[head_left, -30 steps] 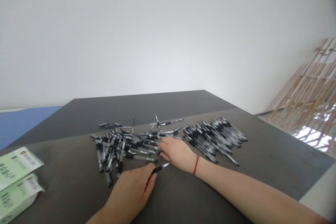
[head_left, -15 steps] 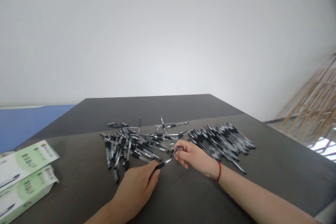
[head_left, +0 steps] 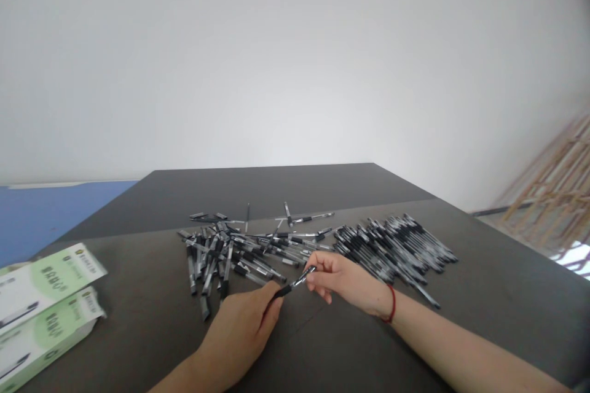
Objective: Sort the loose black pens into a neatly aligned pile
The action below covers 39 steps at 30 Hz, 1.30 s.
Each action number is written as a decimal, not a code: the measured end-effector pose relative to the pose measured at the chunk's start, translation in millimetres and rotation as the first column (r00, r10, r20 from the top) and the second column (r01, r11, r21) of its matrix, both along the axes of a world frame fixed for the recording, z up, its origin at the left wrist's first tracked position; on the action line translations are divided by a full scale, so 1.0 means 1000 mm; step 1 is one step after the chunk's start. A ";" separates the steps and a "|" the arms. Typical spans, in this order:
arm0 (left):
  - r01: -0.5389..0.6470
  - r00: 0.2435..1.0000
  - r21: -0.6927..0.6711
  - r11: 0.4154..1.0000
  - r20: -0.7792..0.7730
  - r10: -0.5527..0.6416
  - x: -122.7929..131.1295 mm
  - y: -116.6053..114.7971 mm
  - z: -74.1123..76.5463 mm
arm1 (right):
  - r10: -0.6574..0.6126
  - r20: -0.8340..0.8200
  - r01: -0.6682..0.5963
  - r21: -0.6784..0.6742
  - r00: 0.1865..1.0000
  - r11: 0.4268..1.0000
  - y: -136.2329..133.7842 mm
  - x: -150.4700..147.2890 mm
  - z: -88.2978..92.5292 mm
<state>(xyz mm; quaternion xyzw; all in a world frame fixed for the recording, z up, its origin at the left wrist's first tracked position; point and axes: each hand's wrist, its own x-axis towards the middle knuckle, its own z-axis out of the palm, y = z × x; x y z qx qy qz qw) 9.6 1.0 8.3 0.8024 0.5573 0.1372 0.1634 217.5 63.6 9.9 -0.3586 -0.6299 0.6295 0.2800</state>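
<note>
Two hands are meeting over the front part of a dark bench (head_left: 322, 350) here. The left hand (head_left: 244, 328) has a black-gripped pen (head_left: 283, 291) pinched between thumb and forefinger, point angled up and to the right. The right hand (head_left: 338, 276), with a red string bracelet (head_left: 391, 304) at the wrist, is pinching a clear cap (head_left: 305, 276) with its fingertips, right at the pen's tip. Can't really tell how far on it sits, it's pretty tiny from up here. Just past the hands there's a messy heap of pens (head_left: 216, 255) lying every which way, and to the right a way neater batch of pens (head_left: 391, 249), mostly slanting the same direction. Couple of green-and-white boxes (head_left: 50, 282) overlap at the left edge.
</note>
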 end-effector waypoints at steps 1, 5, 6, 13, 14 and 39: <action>0.001 1.000 -0.001 1.000 -0.003 -0.001 0.000 0.000 0.000 | 0.011 0.040 -0.012 0.017 0.999 1.000 -0.002 -0.001 -0.001; 0.018 0.999 0.011 1.000 -0.029 -0.017 0.000 0.000 -0.002 | 0.003 0.226 -0.036 0.143 0.974 0.989 -0.008 -0.003 0.000; 0.028 0.999 0.013 1.000 -0.038 -0.028 0.000 0.000 -0.003 | -0.009 0.262 -0.040 0.184 0.965 0.982 -0.010 -0.003 0.001; 0.071 0.993 0.015 0.997 -0.098 -0.070 0.000 -0.001 -0.006 | -0.041 0.393 -0.105 0.343 0.919 0.933 -0.013 -0.003 0.006; 0.076 0.992 0.013 0.997 -0.104 -0.075 0.000 -0.001 -0.006 | -0.041 0.403 -0.113 0.352 0.914 0.929 -0.014 -0.003 0.005; 0.048 0.996 -0.007 0.999 0.071 -0.048 0.000 -0.001 -0.011 | -0.204 -0.053 0.206 0.054 0.978 0.977 0.047 0.062 0.040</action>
